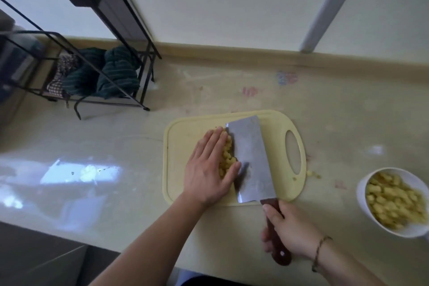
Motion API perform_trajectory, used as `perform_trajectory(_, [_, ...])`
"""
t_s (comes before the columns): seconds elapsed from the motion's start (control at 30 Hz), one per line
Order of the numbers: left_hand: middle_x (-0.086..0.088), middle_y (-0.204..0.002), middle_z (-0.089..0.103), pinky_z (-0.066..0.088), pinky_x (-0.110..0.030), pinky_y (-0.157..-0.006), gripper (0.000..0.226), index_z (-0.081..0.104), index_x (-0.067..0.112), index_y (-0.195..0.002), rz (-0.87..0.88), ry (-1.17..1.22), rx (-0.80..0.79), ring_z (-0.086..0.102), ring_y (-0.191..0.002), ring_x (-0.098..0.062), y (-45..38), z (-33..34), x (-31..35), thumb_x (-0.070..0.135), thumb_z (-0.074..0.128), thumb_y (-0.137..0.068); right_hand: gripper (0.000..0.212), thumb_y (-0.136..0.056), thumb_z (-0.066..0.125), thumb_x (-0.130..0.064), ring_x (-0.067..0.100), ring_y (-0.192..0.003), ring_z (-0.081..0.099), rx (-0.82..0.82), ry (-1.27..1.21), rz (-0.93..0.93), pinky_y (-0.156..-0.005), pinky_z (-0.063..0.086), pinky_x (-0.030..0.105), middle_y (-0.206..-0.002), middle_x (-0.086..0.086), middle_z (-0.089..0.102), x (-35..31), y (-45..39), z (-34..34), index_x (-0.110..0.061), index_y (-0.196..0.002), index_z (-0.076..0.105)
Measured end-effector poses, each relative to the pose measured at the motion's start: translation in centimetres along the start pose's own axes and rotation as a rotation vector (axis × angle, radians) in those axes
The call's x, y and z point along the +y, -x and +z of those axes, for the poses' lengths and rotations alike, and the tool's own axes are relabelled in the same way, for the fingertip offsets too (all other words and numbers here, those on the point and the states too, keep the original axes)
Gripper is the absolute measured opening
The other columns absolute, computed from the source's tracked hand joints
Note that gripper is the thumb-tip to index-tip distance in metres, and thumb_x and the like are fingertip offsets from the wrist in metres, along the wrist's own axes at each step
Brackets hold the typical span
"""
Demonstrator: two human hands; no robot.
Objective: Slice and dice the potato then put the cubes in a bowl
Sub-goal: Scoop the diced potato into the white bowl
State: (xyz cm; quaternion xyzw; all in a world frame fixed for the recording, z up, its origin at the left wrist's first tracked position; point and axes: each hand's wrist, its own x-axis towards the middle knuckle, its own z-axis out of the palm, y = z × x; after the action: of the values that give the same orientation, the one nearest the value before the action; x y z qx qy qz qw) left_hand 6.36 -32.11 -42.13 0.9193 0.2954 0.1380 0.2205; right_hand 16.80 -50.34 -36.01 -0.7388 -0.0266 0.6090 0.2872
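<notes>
Scooping potato cubes [226,154] onto cleaver [251,160] for bowl [362,195] | left hand [210,169] fingers flat, together, pushing | right hand [290,231] clamped on handle

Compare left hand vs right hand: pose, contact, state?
1. The left hand lies flat, fingers straight; the right hand is curled.
2. The left hand presses the potato cubes against the cleaver blade on the cutting board; the right hand grips the cleaver's wooden handle off the board's near edge.
3. Only the right wrist wears a bracelet.
Both are bare.
</notes>
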Motion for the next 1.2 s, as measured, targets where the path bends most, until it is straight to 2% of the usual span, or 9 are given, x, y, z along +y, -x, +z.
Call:
perform_trajectory(0.23, [-0.002,-0.16,0.041,0.039,-0.05,-0.117,0.079,0.045,0.014,-0.152,0.006,-0.02,-0.028,0.03,-0.152,-0.022,0.1,0.0,-0.1,0.07,0.025,-0.101,0.021,-0.102,0.039,-0.025,0.028,-0.053,0.063,-0.094,0.048,0.03,-0.041,0.044,0.025,-0.064,0.013,0.065,-0.8,-0.1,-0.8,-0.013,-0.085,0.042])
perform_trajectory(0.43, [-0.003,-0.158,0.045,0.04,-0.049,-0.117,0.083,0.049,0.013,-0.15,-0.042,-0.007,-0.027,0.033,-0.151,-0.02,0.1,-0.1,0.3,0.073,0.021,-0.1,0.015,-0.1,0.04,-0.025,0.029,-0.058,0.064,-0.117,0.14,0.012,-0.056,0.054,0.039,-0.059,0.007,0.066,0.1,0.8,0.2,-0.019,-0.087,0.043])
perform_trajectory(0.63, [-0.002,-0.159,0.042,0.039,-0.045,-0.118,0.082,0.051,0.01,-0.149,-0.045,0.033,-0.008,0.03,-0.152,-0.018,0.0,0.1,0.0,0.071,0.024,-0.101,0.02,-0.1,0.042,-0.025,0.03,-0.055,0.061,-0.097,0.118,-0.037,-0.061,0.056,0.049,-0.06,0.012,0.064,-1.1,0.7,2.4,-0.023,-0.081,0.045])
perform_trajectory(0.8, [0.001,-0.16,0.04,0.03,-0.035,-0.123,0.074,0.049,0.012,-0.15,-0.055,0.152,0.021,0.024,-0.154,-0.01,0.0,-0.1,-0.1,0.066,0.032,-0.102,0.02,-0.1,0.042,-0.028,0.027,-0.054,0.061,-0.144,0.095,-0.021,-0.064,0.057,0.048,-0.061,0.009,0.063,-1.4,0.0,3.0,-0.021,-0.082,0.044])
perform_trajectory(0.93, [0.0,-0.159,0.042,0.031,-0.039,-0.123,0.065,0.05,0.011,-0.15,-0.036,0.215,-0.001,0.028,-0.153,-0.015,0.1,-0.3,0.0,0.052,0.042,-0.1,0.022,-0.101,0.041,-0.028,0.028,-0.055,0.062,-0.201,0.023,-0.051,-0.058,0.054,0.042,-0.062,0.011,0.064,-0.7,-0.5,3.5,-0.011,-0.088,0.042])
perform_trajectory(1.2, [-0.002,-0.161,0.039,0.021,-0.038,-0.126,0.075,0.05,0.01,-0.149,-0.027,0.113,-0.079,0.022,-0.154,-0.019,0.0,-0.7,0.8,0.061,0.046,-0.094,0.024,-0.102,0.039,-0.025,0.025,-0.044,0.056,-0.236,-0.131,-0.212,-0.044,0.045,0.026,-0.058,0.014,0.059,0.3,0.2,3.7,-0.007,-0.087,0.042])
